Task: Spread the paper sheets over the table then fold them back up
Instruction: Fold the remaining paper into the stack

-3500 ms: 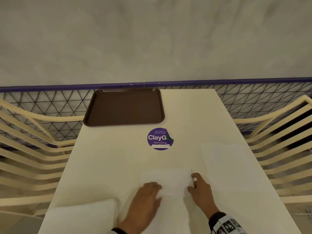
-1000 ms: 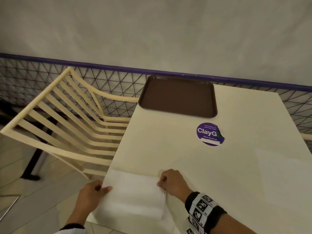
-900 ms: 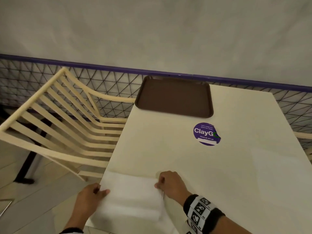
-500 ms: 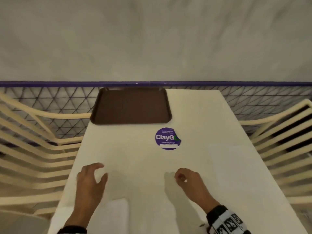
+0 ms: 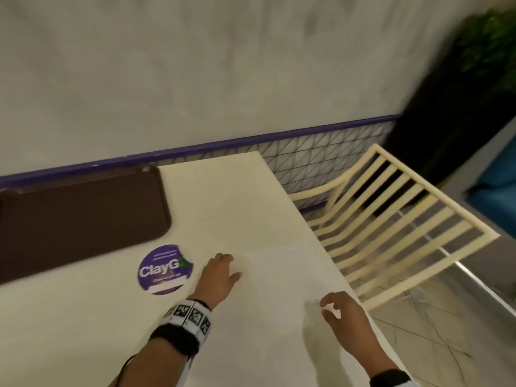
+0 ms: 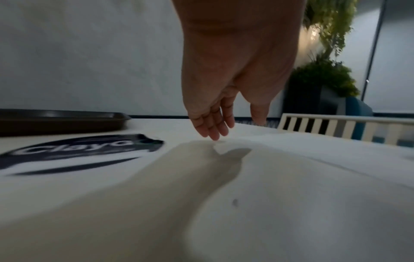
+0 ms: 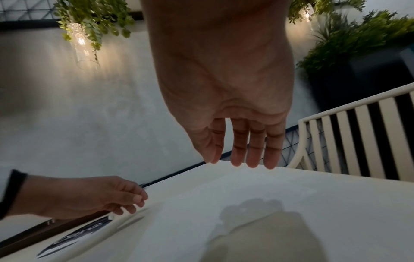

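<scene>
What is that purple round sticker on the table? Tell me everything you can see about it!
The purple round sticker lies flat on the cream table, stuck down between the brown tray and the left hand. It carries big white letters starting "ClayG", a small green mark at its right edge, tiny blurred lines of text, and a white strip near the bottom. Nothing touches it; the hand is just to its right.

Left hand [image 5: 219,277] reaching forward, fingers relaxed, right hand [image 5: 344,312] loosely curled, both empty
</scene>
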`<state>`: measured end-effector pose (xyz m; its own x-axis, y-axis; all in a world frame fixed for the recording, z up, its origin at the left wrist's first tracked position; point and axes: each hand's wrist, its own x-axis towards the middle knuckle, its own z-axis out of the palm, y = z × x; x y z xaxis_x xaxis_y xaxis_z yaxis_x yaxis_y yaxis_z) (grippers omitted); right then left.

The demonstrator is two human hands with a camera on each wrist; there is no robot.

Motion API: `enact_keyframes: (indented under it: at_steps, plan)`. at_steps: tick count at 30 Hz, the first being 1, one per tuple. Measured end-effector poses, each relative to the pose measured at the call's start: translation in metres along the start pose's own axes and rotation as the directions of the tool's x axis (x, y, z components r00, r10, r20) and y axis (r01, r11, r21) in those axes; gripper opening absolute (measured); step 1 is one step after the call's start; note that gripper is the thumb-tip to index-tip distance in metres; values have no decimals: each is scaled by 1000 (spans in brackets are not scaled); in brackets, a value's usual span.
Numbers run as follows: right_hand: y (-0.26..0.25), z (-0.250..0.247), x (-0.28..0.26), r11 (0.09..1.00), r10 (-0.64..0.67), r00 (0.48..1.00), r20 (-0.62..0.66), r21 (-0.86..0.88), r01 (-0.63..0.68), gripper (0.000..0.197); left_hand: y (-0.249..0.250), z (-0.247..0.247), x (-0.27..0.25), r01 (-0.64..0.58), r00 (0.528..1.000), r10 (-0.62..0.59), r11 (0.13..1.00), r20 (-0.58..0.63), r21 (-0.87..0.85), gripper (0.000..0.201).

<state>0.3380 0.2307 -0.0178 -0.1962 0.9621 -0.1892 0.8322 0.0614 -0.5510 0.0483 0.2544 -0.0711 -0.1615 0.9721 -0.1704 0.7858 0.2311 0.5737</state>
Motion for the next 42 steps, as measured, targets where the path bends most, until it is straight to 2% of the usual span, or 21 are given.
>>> enact_keyframes:
  at_steps: [2,5,7,10,12,13,14,16,19,21,23,25,26,29,30,32,35,38,40,42]
  plan:
    - [13,-5,2,1000,3,1000,6,-21,-3,38,17,10,20,11,999,-16,992,37,125,56]
    - [25,-8,4,999,-18,998,55,-36,20,39,33,21,37,59,997,-70,959,29,279,63]
    - [29,-8,7,999,-37,996,81,-24,39,40,40,25,45,92,994,-104,958,28,272,59]
    - [29,-6,15,996,-77,991,113,-35,82,38,48,25,49,112,986,-140,959,90,261,42]
    - [18,-8,21,988,-134,983,129,-55,142,32,54,22,45,55,989,-96,947,113,316,32]
    - [9,-9,25,982,-164,977,133,-71,175,27,57,18,39,17,992,-53,956,116,291,27]
    - [-1,-10,29,973,-199,971,133,-90,211,30,60,14,32,-32,992,3,974,125,225,21]
    - [-24,-11,40,938,-297,945,139,-144,316,53,65,1,13,-116,984,107,992,140,58,6]
    - [-67,-13,57,831,-472,860,195,-228,508,72,71,-25,-23,-219,972,217,976,86,8,9]
    - [-94,-11,66,771,-534,804,260,-241,590,62,70,-44,-49,-216,976,216,976,6,-17,23]
    - [-117,-11,68,774,-525,789,319,-205,599,38,64,-65,-73,-157,984,147,982,-98,-107,28]
    - [-136,-11,65,812,-498,774,391,-105,575,19,55,-87,-97,-55,981,15,978,-195,-199,29]
    - [-145,-10,63,818,-499,749,436,-50,573,14,47,-97,-108,0,968,-64,966,-242,-257,31]
    - [-164,-2,55,820,-495,656,569,55,570,8,24,-125,-139,77,910,-226,916,-348,-394,32]
    - [-169,1,53,821,-482,637,601,57,567,15,16,-133,-150,102,899,-255,913,-356,-396,28]
    - [-178,8,49,828,-460,636,620,41,559,25,2,-146,-170,150,882,-298,912,-365,-383,23]
    - [-190,19,40,858,-467,709,529,77,508,28,-18,-156,-193,147,826,-360,880,-434,-451,24]
    - [-194,23,21,840,-539,796,275,240,487,30,-27,-157,-214,79,769,-415,817,-487,-571,19]
    - [-191,24,2,790,-572,810,130,352,501,25,-29,-153,-231,39,761,-431,776,-485,-629,19]
    - [-178,25,-15,751,-591,804,67,409,519,25,-31,-143,-246,-16,781,-421,726,-462,-687,28]
